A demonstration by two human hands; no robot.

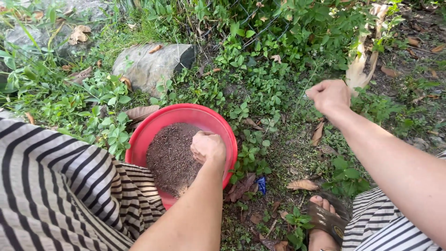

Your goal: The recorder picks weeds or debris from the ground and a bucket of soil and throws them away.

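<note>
Ground: bare soil with dry brown leaves and low green weeds spreads all around the red basin [153, 135], which serves as your landmark.
Clothing: your black-and-white striped garment [55, 186] fills the near-left corner and covers the basin's near-left rim; more of the same cloth shows at the near-right corner.
Foot: your foot in a brown sandal [327, 221] rests on the soil to the near right of the basin, well apart from it.
Blue scrap: a small blue wrapper [261, 184] lies on the ground just off the basin's right edge.
Basin: it sits on the ground right in front of you, round and plastic, slightly tipped so its contents pile toward the near side.
Contents: dark brown granular soil mix [169, 160] fills most of the basin's bottom.
Left hand: your left hand [207, 146] is inside the basin at its right side, fingers curled together down into the brown mix; you cannot see whether it has closed on a handful.
Right hand: your right hand [329, 96] hovers above the weeds, well to the right of and beyond the basin, fingers bunched into a loose fist; what it pinches, if anything, cannot be told.
Stone: a grey flat stone [148, 65] lies beyond the basin, just past its far rim to the left.
Plants: leafy green bushes [278, 28] stand farthest off, beyond the basin and to its right.
</note>
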